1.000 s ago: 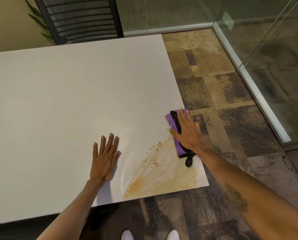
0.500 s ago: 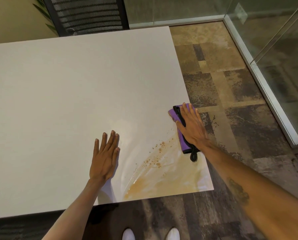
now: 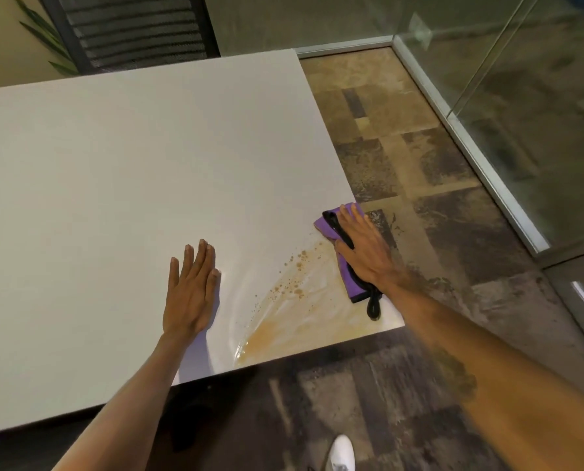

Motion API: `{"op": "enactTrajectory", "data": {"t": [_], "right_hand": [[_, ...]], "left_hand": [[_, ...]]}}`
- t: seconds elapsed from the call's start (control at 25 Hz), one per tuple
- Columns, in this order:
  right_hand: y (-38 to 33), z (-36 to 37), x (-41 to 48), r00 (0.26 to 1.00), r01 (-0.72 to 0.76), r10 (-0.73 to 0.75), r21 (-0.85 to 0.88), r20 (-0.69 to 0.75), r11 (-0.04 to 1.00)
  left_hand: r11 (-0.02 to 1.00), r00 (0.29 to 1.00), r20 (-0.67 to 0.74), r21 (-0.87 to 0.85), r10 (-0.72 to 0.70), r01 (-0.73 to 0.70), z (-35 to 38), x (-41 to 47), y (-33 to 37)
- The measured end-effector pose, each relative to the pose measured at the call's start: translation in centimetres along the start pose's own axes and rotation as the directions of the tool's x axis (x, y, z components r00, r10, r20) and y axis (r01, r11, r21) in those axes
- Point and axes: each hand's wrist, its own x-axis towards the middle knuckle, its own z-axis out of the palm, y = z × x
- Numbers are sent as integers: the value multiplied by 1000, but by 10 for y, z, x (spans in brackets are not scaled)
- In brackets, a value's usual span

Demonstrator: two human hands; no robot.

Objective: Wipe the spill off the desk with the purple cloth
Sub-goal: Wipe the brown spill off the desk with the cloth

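While the camera looks down from the person's head, two bare hands are on one white desk (image 3: 120, 171). Left hand (image 3: 190, 290), lower centre of the frame, lies flat and open, fingers together, palm down on dry desktop, holding nothing. Right hand (image 3: 363, 251), right of centre, is spread flat as well, pressing down on one purple cloth (image 3: 346, 277) at the desk's right edge; it presses rather than grips, fingers stretched along the cloth. Part of the cloth shows above the fingertips and part below the wrist, the middle hidden under the palm. One black strap or loop (image 3: 373, 305) runs along the cloth and pokes out below it.

One spill (image 3: 304, 321), a tan smear, sits at the desk's lower right corner, between the two hands, with small droplets scattered toward its upper left. The cloth touches its right side. The left hand lies just beside the wet sheen but apart from the brown patch.

Upper left: one dark mesh chair (image 3: 130, 28) behind the desk, a few green leaves (image 3: 42, 32) beside it. Right: patterned carpet (image 3: 436, 185), glass wall (image 3: 538, 96). Bottom: one white shoe (image 3: 342, 452).
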Motion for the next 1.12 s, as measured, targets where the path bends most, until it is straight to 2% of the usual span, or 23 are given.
{"op": "enactTrajectory", "data": {"t": [0.36, 0.68, 0.8, 0.96, 1.12], "right_hand": [[-40, 22, -106, 974, -210, 210, 12, -81, 978], [-59, 22, -83, 921, -376, 370, -35, -119, 926], [-53, 19, -48, 920, -366, 370, 54, -129, 929], [-41, 14, -2, 946, -280, 301, 163, -120, 946], [-30, 9, 46, 973, -186, 205, 165, -108, 969]], "left_hand": [[994, 1000, 6, -112, -12, 12, -13, -6, 11], [996, 997, 41, -60, -60, 62, -16, -2, 18], [995, 995, 16, -1, -95, 95, -17, -3, 21], [981, 981, -6, 28, -194, 194, -16, -4, 23], [978, 978, 6, 3, -206, 206, -12, -2, 19]]}}
